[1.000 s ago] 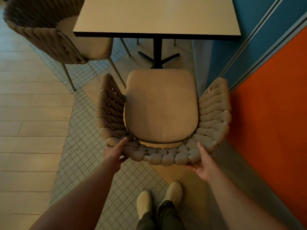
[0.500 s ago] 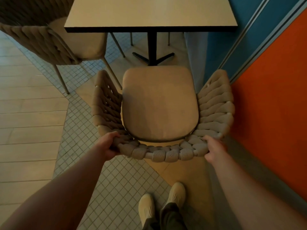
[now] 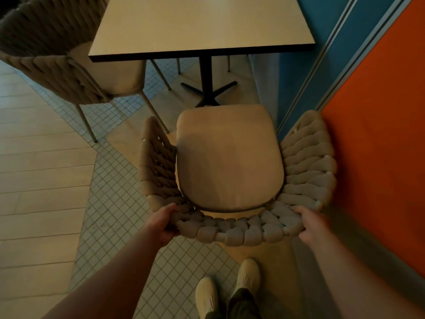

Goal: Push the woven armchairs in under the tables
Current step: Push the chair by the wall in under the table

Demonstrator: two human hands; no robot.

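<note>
A beige woven armchair [image 3: 230,157] with a padded seat stands right in front of me, its seat facing a pale rectangular table [image 3: 200,26] on a black pedestal. The seat's front edge lies short of the table edge. My left hand [image 3: 164,223] grips the left end of the woven backrest. My right hand [image 3: 310,226] grips the right end of it. A second woven armchair [image 3: 57,56] stands at the table's left side, its seat partly under the top.
An orange and blue wall [image 3: 379,134] runs close along the armchair's right arm. The table's black cross foot [image 3: 208,88] sits on the floor just ahead of the seat. My two shoes [image 3: 227,291] stand behind the chair on small square tiles.
Both hands went from resting open against the backrest to closing around it. The chair has shifted slightly and the view has moved back, showing more of the tabletop.
</note>
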